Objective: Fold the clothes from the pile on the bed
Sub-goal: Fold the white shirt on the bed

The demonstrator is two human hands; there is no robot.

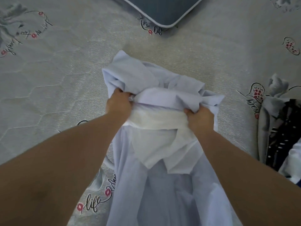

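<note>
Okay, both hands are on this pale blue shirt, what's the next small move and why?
Probably lift and shake it out flat: the left hand and right hand grip the shirt at its bunched top, so there's no clean edge to fold yet.

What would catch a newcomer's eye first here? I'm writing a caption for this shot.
The pale blue shirt in the middle of the bed, bunched at its top, with the left hand and right hand each gripping it. Then the printed bedspread under it, a dark cushion at the far edge, and the clothes pile at the right.
</note>
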